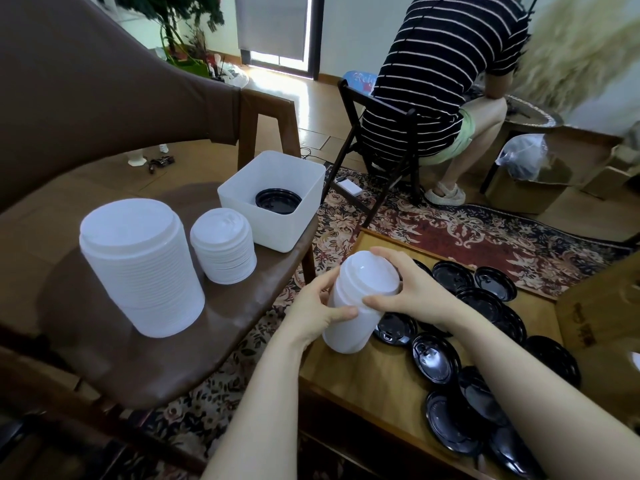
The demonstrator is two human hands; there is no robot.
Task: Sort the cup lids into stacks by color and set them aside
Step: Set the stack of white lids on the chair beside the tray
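Both hands hold a stack of white cup lids (360,299) above the left end of the wooden tray (346,365). My left hand (322,306) grips its left side and my right hand (412,289) grips its right side. Several black lids (436,358) lie scattered on the tray. On the brown chair seat (173,368) stand a tall white lid stack (138,265) and a shorter white lid stack (223,245). A white square bin (277,223) behind them holds black lids (278,200).
A person in a striped shirt sits on a dark folding chair (377,140) at the back. A patterned rug (467,230) covers the floor. Cardboard boxes (540,181) stand at the right. A box edge (595,306) borders the tray.
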